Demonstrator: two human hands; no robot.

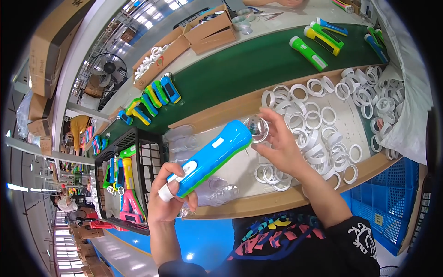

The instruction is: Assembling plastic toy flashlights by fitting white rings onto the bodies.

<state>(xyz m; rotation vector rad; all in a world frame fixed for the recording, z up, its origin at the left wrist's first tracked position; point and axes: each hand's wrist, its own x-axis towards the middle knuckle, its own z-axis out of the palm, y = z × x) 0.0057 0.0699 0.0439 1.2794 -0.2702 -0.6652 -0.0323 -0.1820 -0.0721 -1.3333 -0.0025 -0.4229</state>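
Above the cardboard tray (258,211), you hold one torch (216,154), blue on top and green beneath, tilted with its head up toward the right. Your left hand (168,196) is closed around the tail end, near the white switch (189,167); a white band (165,193) is noted on that hand. Your right hand (280,145) is part open at the head end, thumb and fingers curved about a clear lens (257,129). Whether that lens is seated in the head or only held against it, you cannot be told from this view.

Beneath your right forearm, loose white rings (314,120) lie scattered and overlapping in the tray. Clear cups (217,194) lie at its left end, partly behind the torch. Just left of the tray stands a black crate (123,223) holding torches of several colours. Beyond the tray runs a green belt (203,87), with a group of torches (150,100) at left and further ones (323,39) at right. Below the tray's right end sits a blue basket (385,198).
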